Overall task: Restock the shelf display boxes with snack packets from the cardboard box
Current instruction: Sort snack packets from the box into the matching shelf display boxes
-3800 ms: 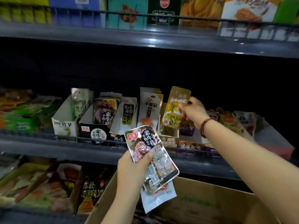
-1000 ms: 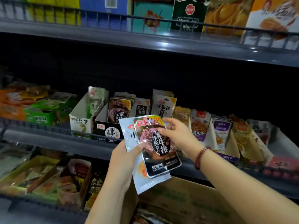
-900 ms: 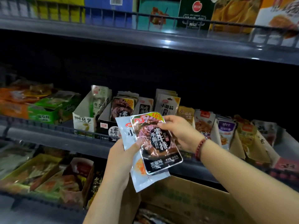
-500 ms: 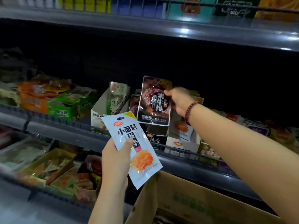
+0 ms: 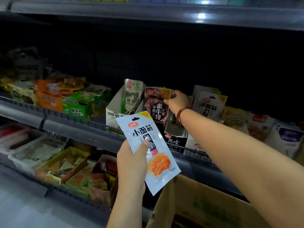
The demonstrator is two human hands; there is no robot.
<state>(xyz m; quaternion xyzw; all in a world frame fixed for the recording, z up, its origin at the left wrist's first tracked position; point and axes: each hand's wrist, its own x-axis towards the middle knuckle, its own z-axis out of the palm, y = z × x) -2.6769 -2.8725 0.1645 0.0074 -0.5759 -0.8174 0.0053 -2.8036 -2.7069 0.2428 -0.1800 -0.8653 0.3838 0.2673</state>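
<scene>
The right hand (image 5: 178, 100) pinched the top edge of the dark packet (image 5: 157, 104), which stood in its display box (image 5: 174, 140) near the front edge of the middle shelf (image 5: 79, 127). The left hand (image 5: 131, 163) gripped the white packet (image 5: 148, 150) above the cardboard box (image 5: 205, 208), with the thumb pressed on its front. Both packets seemed light, thin and a little slippery, so probably a hold on the stiff sealed top edge was safest.

Dark open space above the display boxes (image 5: 115, 111); packets (image 5: 209, 104) crowd the shelf (image 5: 79, 127).
</scene>
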